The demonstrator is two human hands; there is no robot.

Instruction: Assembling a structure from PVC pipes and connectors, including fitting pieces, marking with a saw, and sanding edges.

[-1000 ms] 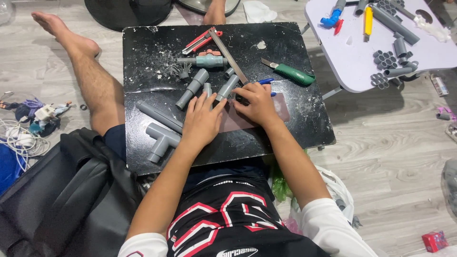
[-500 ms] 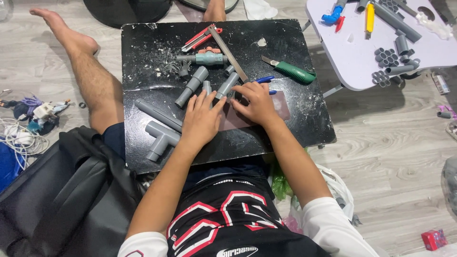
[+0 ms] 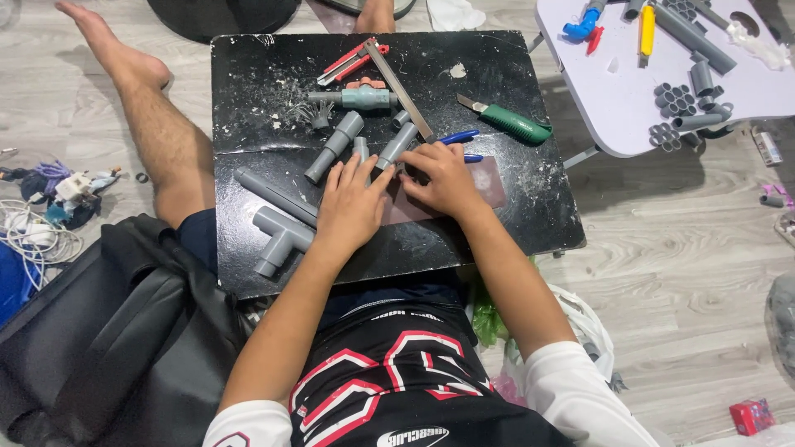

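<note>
Both hands barely shift: left hand (image 3: 352,203) and right hand (image 3: 447,178) press flat on sandpaper sheet (image 3: 489,182), fingers spread, clamping nothing; thin, floppy, gritty—pin its 3 o'clock edge.

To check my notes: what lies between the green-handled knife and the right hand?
In the head view, blue pens lie between the green-handled knife and the right hand.
</note>
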